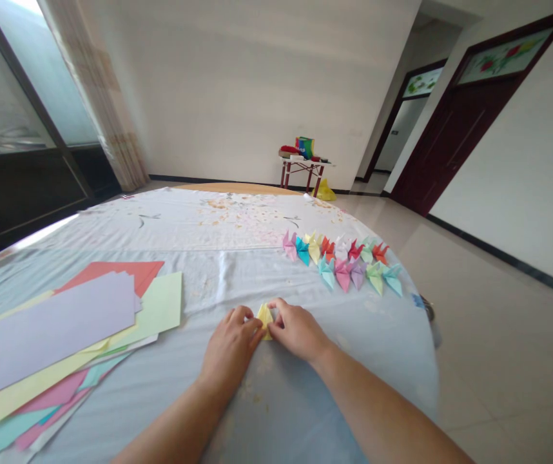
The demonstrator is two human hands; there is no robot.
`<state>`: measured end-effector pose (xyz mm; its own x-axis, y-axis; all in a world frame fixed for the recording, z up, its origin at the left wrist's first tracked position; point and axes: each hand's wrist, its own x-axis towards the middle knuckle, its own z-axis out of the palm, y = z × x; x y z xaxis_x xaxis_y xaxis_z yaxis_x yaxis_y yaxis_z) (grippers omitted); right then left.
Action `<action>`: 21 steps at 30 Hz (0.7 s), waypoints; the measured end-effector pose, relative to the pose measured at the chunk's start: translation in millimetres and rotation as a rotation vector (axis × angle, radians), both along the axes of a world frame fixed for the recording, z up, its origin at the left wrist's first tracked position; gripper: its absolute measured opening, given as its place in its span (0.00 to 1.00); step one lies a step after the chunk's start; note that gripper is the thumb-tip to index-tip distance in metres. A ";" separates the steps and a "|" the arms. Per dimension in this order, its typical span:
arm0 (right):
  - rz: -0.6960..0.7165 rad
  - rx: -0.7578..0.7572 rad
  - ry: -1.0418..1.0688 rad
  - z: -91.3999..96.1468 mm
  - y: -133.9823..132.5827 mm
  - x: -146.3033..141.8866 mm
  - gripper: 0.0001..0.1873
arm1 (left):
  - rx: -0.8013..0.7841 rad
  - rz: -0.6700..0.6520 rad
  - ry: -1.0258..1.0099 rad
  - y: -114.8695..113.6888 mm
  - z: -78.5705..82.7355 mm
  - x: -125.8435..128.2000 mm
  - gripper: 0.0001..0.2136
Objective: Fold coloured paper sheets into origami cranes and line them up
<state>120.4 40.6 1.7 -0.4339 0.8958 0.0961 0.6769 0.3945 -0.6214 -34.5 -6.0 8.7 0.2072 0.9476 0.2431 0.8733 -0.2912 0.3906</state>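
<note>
A small folded piece of yellow paper (265, 317) lies on the cloth-covered table, between my two hands. From the left, my left hand (234, 340) has its fingers closed on the paper's left edge. My right hand (298, 327) grips the opposite side, its thumb low and its index finger near the pointed top. The fingertips cover parts of both edges. Beyond my right hand, several folded paper cranes (342, 273) in many colours stand in two rows.
A loose stack of coloured paper sheets (58, 335) spreads over the table's left side. The tablecloth (209, 399) is pale with a flower print. Far off, a small table (305, 162) with a colourful bag stands by the wall. The round table's right edge curves close to the cranes.
</note>
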 end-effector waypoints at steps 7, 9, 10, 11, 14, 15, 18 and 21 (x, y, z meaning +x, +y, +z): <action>-0.010 0.000 -0.056 -2.1 5.8 4.7 0.12 | 0.032 -0.062 0.317 -17.9 5.8 14.8 0.10; 0.006 0.000 -0.040 -3.6 6.7 5.8 0.11 | 0.029 -0.021 0.332 -22.8 5.1 20.6 0.13; 0.015 -0.001 -0.032 -4.1 7.1 6.1 0.11 | 0.026 -0.008 0.336 -24.9 4.2 23.2 0.15; 0.023 0.001 -0.023 -4.4 7.7 6.3 0.10 | 0.023 -0.001 0.344 -26.7 3.0 25.5 0.16; 0.052 0.048 0.007 -4.1 10.2 5.3 0.08 | 0.033 0.003 0.390 -31.1 -1.9 30.5 0.19; 0.057 0.081 0.013 -3.8 11.4 4.7 0.08 | 0.040 0.005 0.407 -32.1 -3.7 31.5 0.21; 0.040 0.156 0.003 -4.2 16.0 3.0 0.10 | 0.047 -0.003 0.448 -34.1 -7.7 32.7 0.23; -0.009 0.153 -0.024 -7.0 21.6 2.0 0.12 | 0.044 -0.013 0.461 -34.1 -10.4 31.8 0.23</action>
